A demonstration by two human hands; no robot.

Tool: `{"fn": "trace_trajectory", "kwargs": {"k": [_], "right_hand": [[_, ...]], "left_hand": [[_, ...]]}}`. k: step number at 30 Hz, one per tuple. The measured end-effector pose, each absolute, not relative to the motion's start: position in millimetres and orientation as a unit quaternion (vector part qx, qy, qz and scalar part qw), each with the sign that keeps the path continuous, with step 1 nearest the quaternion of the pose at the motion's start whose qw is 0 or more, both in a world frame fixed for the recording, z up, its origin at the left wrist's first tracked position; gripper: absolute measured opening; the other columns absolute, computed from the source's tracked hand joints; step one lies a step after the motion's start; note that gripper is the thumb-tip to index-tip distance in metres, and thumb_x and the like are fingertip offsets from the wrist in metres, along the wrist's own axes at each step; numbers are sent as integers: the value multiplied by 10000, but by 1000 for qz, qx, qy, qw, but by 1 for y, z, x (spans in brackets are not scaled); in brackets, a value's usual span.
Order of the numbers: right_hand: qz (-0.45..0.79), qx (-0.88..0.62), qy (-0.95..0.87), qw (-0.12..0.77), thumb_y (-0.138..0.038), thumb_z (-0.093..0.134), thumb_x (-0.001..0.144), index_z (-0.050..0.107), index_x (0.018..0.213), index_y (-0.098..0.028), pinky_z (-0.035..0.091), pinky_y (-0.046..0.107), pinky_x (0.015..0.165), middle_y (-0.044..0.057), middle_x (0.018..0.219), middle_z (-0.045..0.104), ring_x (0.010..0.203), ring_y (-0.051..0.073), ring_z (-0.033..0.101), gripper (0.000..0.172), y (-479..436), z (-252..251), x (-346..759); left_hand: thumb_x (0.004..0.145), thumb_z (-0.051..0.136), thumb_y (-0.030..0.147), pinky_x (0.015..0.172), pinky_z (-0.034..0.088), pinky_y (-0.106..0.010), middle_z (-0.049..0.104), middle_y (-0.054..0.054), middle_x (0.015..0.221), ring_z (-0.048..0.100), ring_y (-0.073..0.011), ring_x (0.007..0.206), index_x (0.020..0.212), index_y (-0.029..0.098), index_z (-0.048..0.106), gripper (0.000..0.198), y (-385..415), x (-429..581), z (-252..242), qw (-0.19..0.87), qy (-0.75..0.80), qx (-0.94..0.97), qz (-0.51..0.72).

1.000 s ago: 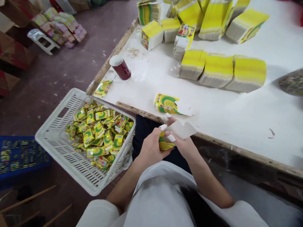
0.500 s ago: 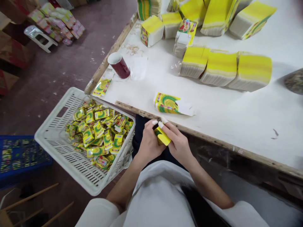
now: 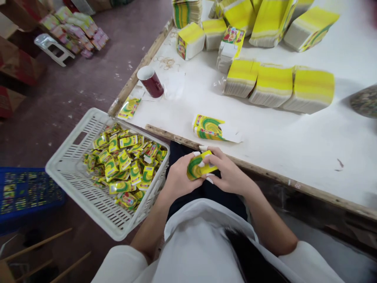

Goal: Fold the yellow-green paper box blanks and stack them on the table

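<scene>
A small yellow and green carton [image 3: 195, 168] is held over my lap, just below the table's front edge. My left hand [image 3: 180, 177] is wrapped round its left side. The fingers of my right hand [image 3: 228, 173] pinch its right end, with white covers on several fingertips. On the table beyond my hands lies a little stack of flat printed cartons [image 3: 209, 127]. To my left, a white plastic basket [image 3: 63, 165] holds many small cartons [image 3: 123, 159] of the same yellow and green print.
Bundled yellow carton stacks [image 3: 275, 84] stand further back on the white table [image 3: 279, 137]. A dark red mug [image 3: 151, 83] and a flat carton [image 3: 129, 108] sit near its left edge. A blue crate [image 3: 29, 196] and a white stool [image 3: 54, 49] are on the floor.
The carton has turned in my hands, so its broad green-swirl face now points upward. My right hand has shifted to its right end. The view has moved slightly.
</scene>
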State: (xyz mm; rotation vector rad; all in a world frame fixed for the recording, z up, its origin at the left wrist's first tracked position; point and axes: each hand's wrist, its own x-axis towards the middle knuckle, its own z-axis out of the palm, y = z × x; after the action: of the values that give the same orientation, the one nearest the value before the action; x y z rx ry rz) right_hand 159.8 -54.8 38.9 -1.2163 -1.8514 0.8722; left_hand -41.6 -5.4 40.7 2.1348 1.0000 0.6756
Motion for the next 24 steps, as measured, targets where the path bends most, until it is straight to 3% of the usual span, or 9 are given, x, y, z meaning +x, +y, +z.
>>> {"fn": "trace_trajectory", "kwargs": {"k": [3,5,6,9,12,16,19,24], "right_hand": [[328,-487,-682,436,-270,646,874,398,1386,-178,471,518,1090,203,1400,477,1369,312,478,576,-53,31,149],[324,-506,-649,467,-367,672,879,320,1456,-193,510,482,1053,182,1385,505,1285,290,548,698,-48,24,151],[310,-531,-630,475,-393,673,883,359,1437,-204,537,462,1012,161,1341,542,1214,275,588,664,-42,21,155],[201,-656,-569,453,-333,631,906,565,1224,-207,558,461,917,127,1168,614,1069,275,611,348,-20,9,174],[95,-753,-537,368,-236,637,857,632,1064,-180,520,513,896,147,1077,592,1019,314,558,215,3,-6,188],[53,-777,-548,306,-182,645,810,610,983,-169,491,503,864,152,1028,566,965,311,508,177,18,-21,188],[52,-778,-546,306,-176,667,766,575,955,-170,488,498,852,141,1004,567,942,301,497,211,20,-21,186],[108,-744,-530,392,-174,624,763,505,948,-215,500,423,800,70,911,613,859,247,554,224,10,-5,183]], "left_hand": [[682,836,284,948,542,-399,696,-110,1181,686,-283,1074,1299,212,560,680,-7,-40,40,400,410,759,308],[679,864,391,871,561,-344,692,-80,1162,695,-246,1008,1278,248,568,683,-4,-45,40,450,429,654,431],[702,839,490,847,564,-324,685,-70,1175,690,-232,1003,1260,264,571,659,0,-49,41,462,436,575,515],[779,584,795,880,560,-310,669,-85,1204,660,-214,1086,1146,242,596,664,14,-64,40,470,442,320,694],[808,442,859,820,583,-305,691,-125,1130,687,-198,1000,1053,187,603,733,22,-69,33,560,463,180,663],[858,630,637,628,558,-235,726,-70,979,683,-135,728,1028,187,625,481,12,-53,21,663,468,162,561],[805,747,509,604,528,-200,714,-20,865,651,-102,662,1019,190,642,398,2,-40,18,687,455,189,535],[791,741,512,625,517,-221,697,-30,865,643,-117,695,1072,183,636,446,-5,-26,16,693,442,267,504]]}}
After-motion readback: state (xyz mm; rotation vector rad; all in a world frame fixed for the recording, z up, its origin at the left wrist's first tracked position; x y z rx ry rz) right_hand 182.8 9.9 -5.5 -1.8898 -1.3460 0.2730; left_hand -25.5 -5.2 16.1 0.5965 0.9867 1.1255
